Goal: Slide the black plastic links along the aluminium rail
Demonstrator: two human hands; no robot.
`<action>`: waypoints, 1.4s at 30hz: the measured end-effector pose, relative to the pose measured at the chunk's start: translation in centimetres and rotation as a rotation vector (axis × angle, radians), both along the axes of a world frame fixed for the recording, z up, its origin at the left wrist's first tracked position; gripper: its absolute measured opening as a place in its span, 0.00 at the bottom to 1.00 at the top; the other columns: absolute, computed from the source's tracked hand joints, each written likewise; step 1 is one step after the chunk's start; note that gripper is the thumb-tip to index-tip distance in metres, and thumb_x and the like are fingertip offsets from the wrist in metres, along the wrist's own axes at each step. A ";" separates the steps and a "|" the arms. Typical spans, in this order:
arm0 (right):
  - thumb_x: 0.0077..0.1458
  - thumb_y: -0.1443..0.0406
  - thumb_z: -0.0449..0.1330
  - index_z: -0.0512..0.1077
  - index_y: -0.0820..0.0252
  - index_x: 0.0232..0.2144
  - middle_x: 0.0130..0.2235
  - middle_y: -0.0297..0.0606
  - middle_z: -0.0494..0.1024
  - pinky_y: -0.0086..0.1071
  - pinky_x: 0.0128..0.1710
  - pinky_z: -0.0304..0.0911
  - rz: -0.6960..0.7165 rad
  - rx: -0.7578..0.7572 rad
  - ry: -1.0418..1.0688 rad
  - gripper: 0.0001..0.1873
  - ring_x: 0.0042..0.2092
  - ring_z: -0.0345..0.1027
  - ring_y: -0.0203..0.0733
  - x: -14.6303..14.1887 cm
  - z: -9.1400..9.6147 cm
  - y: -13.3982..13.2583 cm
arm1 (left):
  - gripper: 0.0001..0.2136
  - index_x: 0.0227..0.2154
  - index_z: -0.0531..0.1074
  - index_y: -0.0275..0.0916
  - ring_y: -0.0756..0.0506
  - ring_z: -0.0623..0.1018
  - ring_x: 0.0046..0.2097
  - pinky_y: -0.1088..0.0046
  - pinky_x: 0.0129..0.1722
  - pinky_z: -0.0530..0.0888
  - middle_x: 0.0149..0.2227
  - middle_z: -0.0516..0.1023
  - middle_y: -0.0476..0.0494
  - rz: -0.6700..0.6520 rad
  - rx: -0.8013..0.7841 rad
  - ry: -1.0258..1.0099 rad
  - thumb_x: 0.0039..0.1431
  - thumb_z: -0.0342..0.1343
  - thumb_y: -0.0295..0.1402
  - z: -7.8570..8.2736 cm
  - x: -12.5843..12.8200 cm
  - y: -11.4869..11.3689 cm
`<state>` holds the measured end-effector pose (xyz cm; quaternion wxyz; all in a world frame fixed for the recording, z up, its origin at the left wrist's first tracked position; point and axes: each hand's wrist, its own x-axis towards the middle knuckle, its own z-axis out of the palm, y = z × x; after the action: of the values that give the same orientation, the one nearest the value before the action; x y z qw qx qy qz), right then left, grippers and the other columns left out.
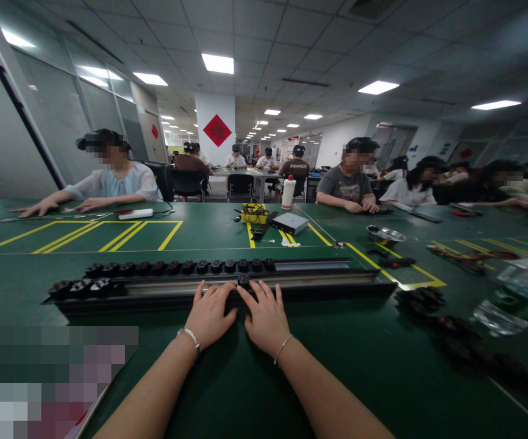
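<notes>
Now 2 hands, L & R, flat on rail.

Desk dark green with yellow line markings. Rail under the fingers black, its knobs black. Beyond the fingers: yellow box, white bottle.

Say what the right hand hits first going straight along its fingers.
The right hand has fingertips on the long black metal rail; pushed on, it would probably meet the small black piece seated there.
</notes>
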<state>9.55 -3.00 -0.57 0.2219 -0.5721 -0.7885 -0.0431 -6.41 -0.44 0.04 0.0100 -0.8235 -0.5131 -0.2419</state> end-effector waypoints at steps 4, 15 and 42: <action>0.50 0.63 0.52 0.54 0.42 0.56 0.59 0.35 0.57 0.49 0.59 0.25 -0.012 0.002 -0.015 0.30 0.61 0.42 0.45 -0.1 0.0 0.0 | 0.21 0.49 0.60 0.46 0.44 0.69 0.50 0.52 0.59 0.41 0.49 0.72 0.48 0.009 -0.003 -0.010 0.49 0.50 0.36 0.0 0.0 0.0; 0.50 0.64 0.51 0.53 0.43 0.57 0.58 0.38 0.57 0.50 0.58 0.27 -0.088 0.001 -0.032 0.31 0.60 0.43 0.47 -0.9 0.1 -0.1 | 0.21 0.48 0.62 0.48 0.44 0.69 0.49 0.52 0.60 0.38 0.47 0.74 0.50 0.018 -0.010 -0.016 0.49 0.51 0.37 0.1 0.3 -0.2; 0.50 0.62 0.52 0.57 0.50 0.55 0.57 0.43 0.57 0.50 0.57 0.27 -0.135 -0.036 -0.049 0.28 0.59 0.43 0.48 -1.5 0.4 -0.1 | 0.21 0.48 0.62 0.46 0.42 0.68 0.49 0.51 0.59 0.40 0.49 0.72 0.49 0.010 0.033 0.060 0.48 0.51 0.36 -0.4 0.4 -0.2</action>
<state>8.04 -3.13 -0.20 0.1888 -0.6268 -0.7538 -0.0577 -5.97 -0.63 -0.35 0.0399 -0.8276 -0.5124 -0.2256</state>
